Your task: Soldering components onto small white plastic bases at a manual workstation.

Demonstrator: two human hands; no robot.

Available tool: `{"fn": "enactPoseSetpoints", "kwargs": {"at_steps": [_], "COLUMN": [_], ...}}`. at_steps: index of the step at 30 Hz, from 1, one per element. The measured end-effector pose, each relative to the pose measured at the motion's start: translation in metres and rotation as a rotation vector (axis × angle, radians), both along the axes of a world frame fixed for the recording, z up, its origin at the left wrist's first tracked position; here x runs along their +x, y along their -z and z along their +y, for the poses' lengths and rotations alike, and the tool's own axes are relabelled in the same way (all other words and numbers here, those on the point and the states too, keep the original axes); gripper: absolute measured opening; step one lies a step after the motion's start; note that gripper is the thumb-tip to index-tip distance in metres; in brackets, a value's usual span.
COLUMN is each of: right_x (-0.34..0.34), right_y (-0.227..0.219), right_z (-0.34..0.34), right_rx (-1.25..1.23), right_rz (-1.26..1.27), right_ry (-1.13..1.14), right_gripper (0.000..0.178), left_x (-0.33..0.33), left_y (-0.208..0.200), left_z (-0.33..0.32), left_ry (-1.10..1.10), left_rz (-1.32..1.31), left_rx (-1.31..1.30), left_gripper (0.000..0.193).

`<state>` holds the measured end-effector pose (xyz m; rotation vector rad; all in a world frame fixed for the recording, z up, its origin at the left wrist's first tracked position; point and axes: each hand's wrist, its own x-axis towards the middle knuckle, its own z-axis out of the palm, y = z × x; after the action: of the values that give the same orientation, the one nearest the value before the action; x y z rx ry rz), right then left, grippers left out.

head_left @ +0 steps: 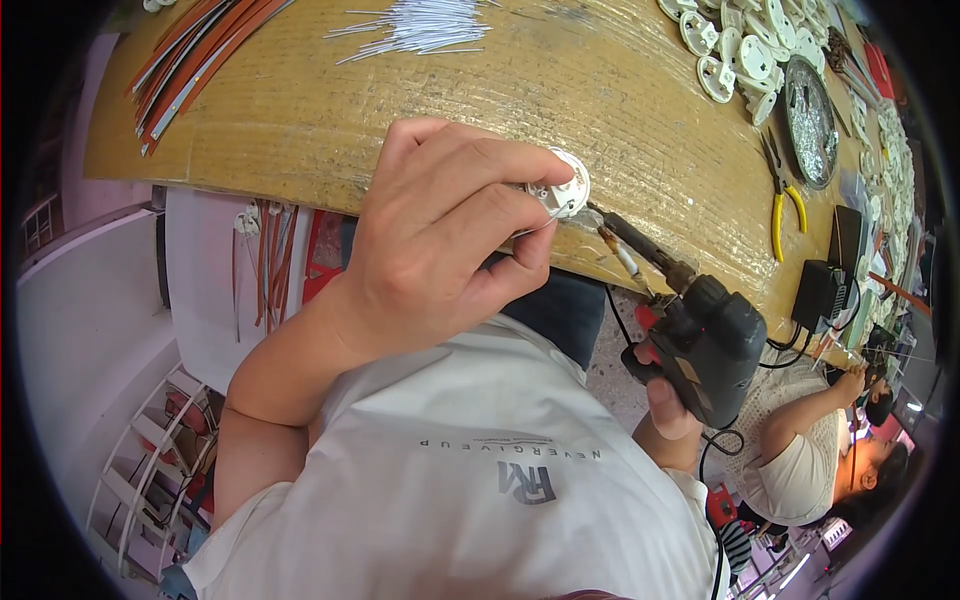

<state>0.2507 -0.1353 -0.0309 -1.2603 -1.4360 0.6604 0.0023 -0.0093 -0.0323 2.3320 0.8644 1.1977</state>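
Between the thumb and fingers of my left hand [440, 225] is a small round white plastic part [572, 190], held over the near edge of the table. A thin wire [532, 230] runs from beside the part under my fingertips. My right hand [668, 405] grips a black gun-shaped soldering iron [715, 325] with a red trigger. Its dark tip points left and reaches the lower right rim of the white part; whether they touch I cannot tell. A white-and-brown tube [622, 252] runs alongside the tip. My left fingers partly cover the white part.
On the wooden table [300, 130] lie orange and black strips [195, 65], a pile of thin white wires [420, 25], yellow-handled pliers [785, 200], a round metal dish [810, 120] and many white plastic parts [750, 50]. A black adapter [820, 295] with cables sits at right. Another person [800, 440] works there.
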Motion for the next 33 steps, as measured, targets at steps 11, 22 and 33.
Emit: {"fn": "enactPoseSetpoints", "kwargs": {"at_steps": [11, 22, 33], "right_x": [0.005, 0.007, -0.018], "right_y": [-0.002, 0.003, -0.023], "right_z": [-0.002, -0.004, -0.006], "right_rx": [-0.079, -0.032, -0.307], "right_rz": [-0.013, 0.019, 0.384], "right_ry": [-0.036, -0.045, 0.029], "right_gripper": [0.034, 0.033, 0.068], "left_x": [-0.001, -0.001, -0.002], "left_y": [-0.001, -0.003, -0.009], "left_z": [0.000, 0.000, -0.003], "left_ry": [0.009, 0.014, 0.035], "left_rz": [0.002, 0.023, 0.022], "left_rx": [-0.012, -0.021, -0.001], "left_gripper": [0.026, 0.025, 0.029]}}
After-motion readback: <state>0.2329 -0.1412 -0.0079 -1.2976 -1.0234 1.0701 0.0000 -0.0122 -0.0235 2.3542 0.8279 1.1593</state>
